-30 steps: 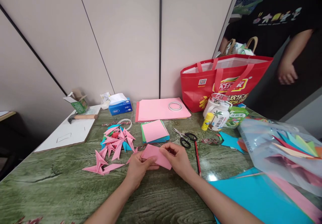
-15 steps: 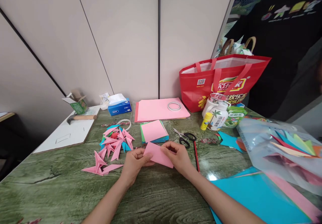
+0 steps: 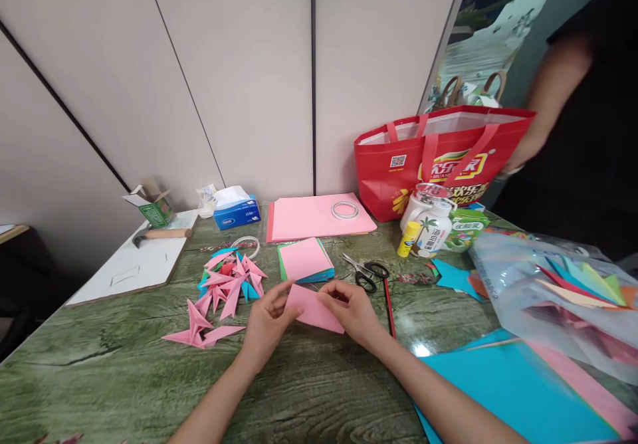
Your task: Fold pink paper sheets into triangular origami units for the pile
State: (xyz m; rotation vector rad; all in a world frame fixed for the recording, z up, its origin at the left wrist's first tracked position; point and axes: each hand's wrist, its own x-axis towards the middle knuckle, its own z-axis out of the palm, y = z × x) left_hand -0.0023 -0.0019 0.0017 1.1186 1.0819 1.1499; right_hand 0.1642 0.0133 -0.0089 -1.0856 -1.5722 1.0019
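A pink sheet of paper (image 3: pixel 315 310) is held up off the table between my two hands. My left hand (image 3: pixel 269 314) pinches its left edge, the thumb on the near face. At the upper right, my right hand (image 3: pixel 351 308) grips it between thumb and fingers. Just beyond lies a stack of square coloured paper (image 3: pixel 303 258), pink on top. To the left is a heap of folded paper pieces (image 3: pixel 232 278), mostly pink with some blue and red. Nearer me sit more pink folded pieces (image 3: pixel 197 331).
Scissors (image 3: pixel 366 272) and a red pencil (image 3: pixel 389 308) lie right of my hands. A glue stick (image 3: pixel 409 238), a white bottle (image 3: pixel 434 229) and a red bag (image 3: pixel 428 158) stand behind. Blue paper (image 3: pixel 508 391) and a plastic bag (image 3: pixel 498 278) lie right. A person's arm (image 3: pixel 555 92) is behind the bag.
The pink sheet has tilted slightly, and my left fingers have shifted and loosened a little on its edge. In the background at the right, the person in black has moved.
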